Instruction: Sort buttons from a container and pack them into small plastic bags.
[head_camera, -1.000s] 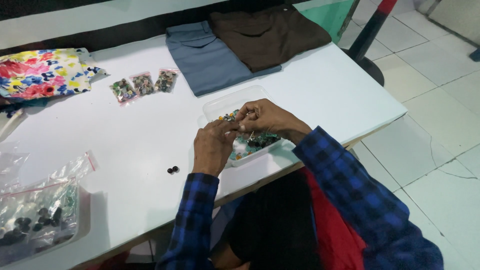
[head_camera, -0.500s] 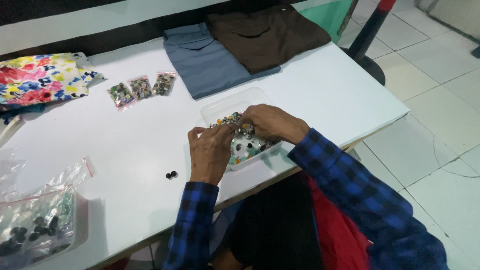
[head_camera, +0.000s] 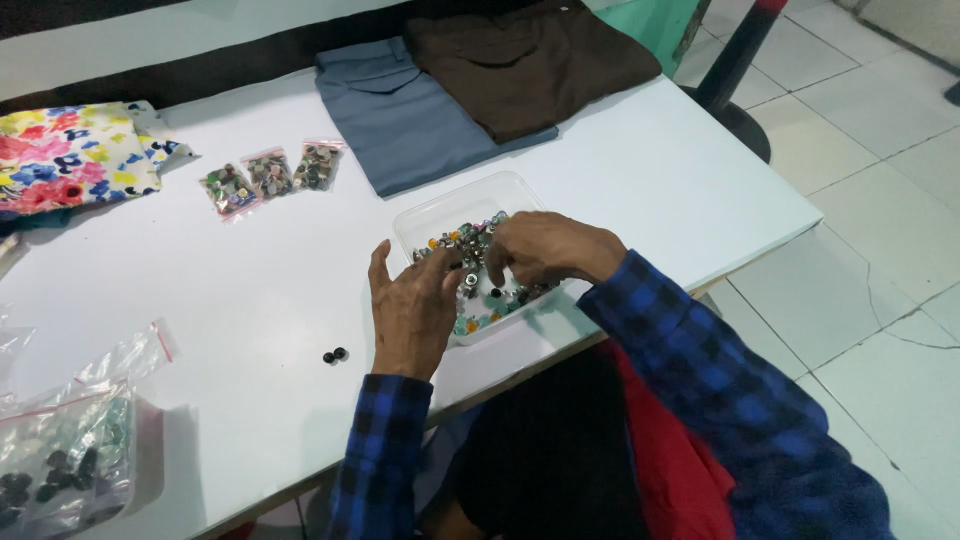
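Clear plastic forms the shallow tray (head_camera: 430, 215) that sits near the front edge of the white table (head_camera: 650, 190), close in front of the person so both hands can work in it without stretching. It holds a loose heap of small mixed buttons (head_camera: 470, 240), silvery, green and orange, kept together by the tray's low walls. The right hand (head_camera: 545, 250) is curled down over the heap with its fingertips buried among the buttons; whether they have hold of one cannot be told. The left hand (head_camera: 415, 310) rests at the tray's left rim, fingers spread and slightly bent, their tips touching the buttons, nothing clearly gripped. Just left of that hand, two small black buttons (head_camera: 335, 355) lie apart on the bare table, seemingly set aside from the mix. Further back and left, three little bags of buttons (head_camera: 270, 175) lie in a row. At the near left corner are larger clear bags (head_camera: 60, 465) with dark pieces inside. Along the far edge lie a floral cloth (head_camera: 70, 155), a folded grey-blue garment (head_camera: 400, 115) and a folded brown garment (head_camera: 530, 60).
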